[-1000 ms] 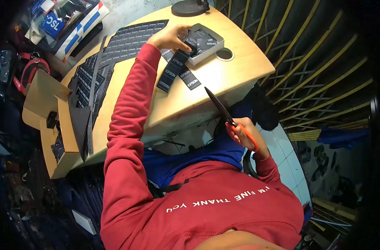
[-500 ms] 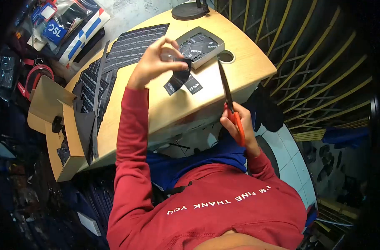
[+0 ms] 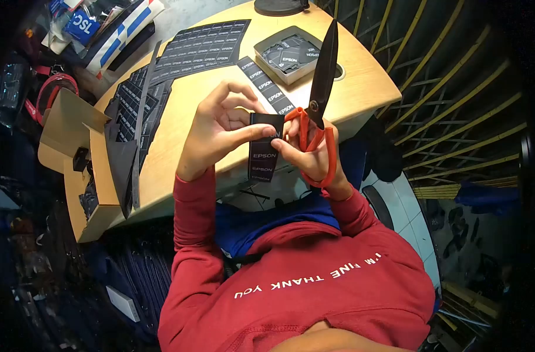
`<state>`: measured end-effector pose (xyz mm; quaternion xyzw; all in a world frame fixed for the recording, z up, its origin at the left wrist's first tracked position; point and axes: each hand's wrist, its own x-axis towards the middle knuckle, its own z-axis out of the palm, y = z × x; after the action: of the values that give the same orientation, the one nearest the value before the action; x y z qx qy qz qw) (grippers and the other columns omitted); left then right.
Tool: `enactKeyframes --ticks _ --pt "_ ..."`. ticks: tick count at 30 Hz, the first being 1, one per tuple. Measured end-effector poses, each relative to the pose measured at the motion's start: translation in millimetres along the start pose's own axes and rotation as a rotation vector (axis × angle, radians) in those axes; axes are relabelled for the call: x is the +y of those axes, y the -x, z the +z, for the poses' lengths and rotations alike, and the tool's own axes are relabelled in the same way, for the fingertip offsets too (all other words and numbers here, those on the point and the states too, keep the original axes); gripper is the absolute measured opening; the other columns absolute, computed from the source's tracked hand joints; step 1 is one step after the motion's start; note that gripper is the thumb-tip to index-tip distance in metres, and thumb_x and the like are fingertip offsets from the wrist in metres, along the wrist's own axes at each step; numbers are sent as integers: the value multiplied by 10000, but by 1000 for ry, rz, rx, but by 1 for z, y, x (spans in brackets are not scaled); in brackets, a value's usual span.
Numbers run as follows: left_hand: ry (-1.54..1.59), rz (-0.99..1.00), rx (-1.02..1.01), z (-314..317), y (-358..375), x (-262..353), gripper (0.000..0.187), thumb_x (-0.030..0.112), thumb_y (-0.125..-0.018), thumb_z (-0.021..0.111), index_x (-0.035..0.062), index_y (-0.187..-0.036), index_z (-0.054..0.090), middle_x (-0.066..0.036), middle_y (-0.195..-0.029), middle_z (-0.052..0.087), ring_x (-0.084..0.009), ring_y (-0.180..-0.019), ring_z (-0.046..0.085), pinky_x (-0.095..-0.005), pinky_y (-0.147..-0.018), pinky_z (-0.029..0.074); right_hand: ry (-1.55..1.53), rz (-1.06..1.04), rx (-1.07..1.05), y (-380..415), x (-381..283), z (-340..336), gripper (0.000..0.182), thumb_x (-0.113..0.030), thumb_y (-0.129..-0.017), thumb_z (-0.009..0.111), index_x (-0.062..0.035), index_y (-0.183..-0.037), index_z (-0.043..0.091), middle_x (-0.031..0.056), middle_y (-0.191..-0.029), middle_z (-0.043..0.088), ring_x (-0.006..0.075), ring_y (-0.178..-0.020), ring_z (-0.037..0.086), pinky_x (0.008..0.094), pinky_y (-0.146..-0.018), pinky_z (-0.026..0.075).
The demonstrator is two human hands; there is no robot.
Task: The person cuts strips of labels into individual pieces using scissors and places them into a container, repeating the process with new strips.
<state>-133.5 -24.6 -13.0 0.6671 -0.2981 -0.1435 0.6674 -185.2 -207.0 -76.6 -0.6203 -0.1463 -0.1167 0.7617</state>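
Left fingers (image 3: 250, 134) and right fingers (image 3: 289, 154) pinch a black EPSON strip (image 3: 263, 157), the right also grasping orange-handled scissors (image 3: 323, 76), blades pointing away.

Bright tabletop (image 3: 361, 82), dim surroundings, edges curved by lens distortion.

White "EPSON" repeats on the held strip (image 3: 262, 156), the flat strip (image 3: 267, 85) and the sheets (image 3: 204, 50), and appears on pieces (image 3: 289, 57) in the box (image 3: 300, 76). The sweatshirt (image 3: 314, 293) reads "I'M FINE THANK YOU"; the blue label (image 3: 81, 26), apparently "TSC".
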Motion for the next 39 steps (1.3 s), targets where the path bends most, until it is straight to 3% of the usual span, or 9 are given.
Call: enactKeyframes --ticks 2,6,10,15,16,20,27,36,39 --pt "125 76 222 16 8 0 430 -85 -749 758 -17 -1066 475 -136 -973 620 -178 -877 679 -259 -748 578 50 29 44 -3 1 4 294 -15 -755 777 -34 -893 519 -5 -770 578 21 -639 491 184 -562 405" --pt "-9 119 188 24 28 -22 434 -91 -751 747 -25 -1128 541 -114 -1097 602 -178 -939 656 -279 -748 583 -200 107 64 -2 9 6 279 -33 -783 769 -19 -912 522 0 -758 559 32 -646 493 187 -561 398" --pt "-19 37 195 21 35 -24 393 -89 -749 747 -31 -1109 599 -93 -1080 617 -169 -952 648 -282 -782 578 -106 111 -17 1 1 1 296 -99 -793 780 -22 -910 519 -6 -751 541 32 -650 485 185 -563 389" --pt "-88 51 197 10 35 -11 470 -64 -741 770 -34 -1181 609 -95 -1115 622 -167 -971 648 -271 -819 567 -10 102 -249 13 9 -31 578 -491 -745 803 -29 -923 504 -37 -716 478 28 -633 436 190 -572 372" --pt "-105 75 192 6 35 -11 512 -76 -738 766 -32 -1218 593 -99 -1140 614 -171 -976 648 -271 -823 570 69 142 -298 17 6 -37 747 -701 -716 699 -15 -928 493 -8 -714 469 69 -631 438 232 -578 387" --pt "-27 27 206 0 36 3 561 -111 -716 765 -38 -1240 580 -99 -1162 596 -172 -975 650 -273 -815 578 347 100 -378 28 9 -52 917 -882 -720 443 12 -920 464 75 -722 467 185 -628 459 333 -579 409" --pt "-53 9 99 -11 35 3 614 -122 -652 797 -52 -1225 586 -115 -1152 603 -191 -969 646 -289 -804 576 385 251 -676 28 -5 -75 843 -829 -754 478 2 -892 502 73 -647 478 184 -579 474 318 -551 396" --pt "-211 -230 -111 -14 31 10 644 -53 -614 847 -28 -1213 612 -109 -1153 622 -175 -1019 620 -285 -839 537 297 310 -804 11 -16 -71 702 -705 -831 512 -3 -831 526 65 -638 508 167 -573 489 308 -538 400" --pt "-166 -164 -137 -14 32 3 635 -65 -610 841 -22 -1204 623 -105 -1155 622 -176 -1030 613 -286 -855 527 282 302 -807 12 -15 -70 678 -683 -857 504 -7 -808 521 62 -630 505 164 -565 476 311 -535 398"
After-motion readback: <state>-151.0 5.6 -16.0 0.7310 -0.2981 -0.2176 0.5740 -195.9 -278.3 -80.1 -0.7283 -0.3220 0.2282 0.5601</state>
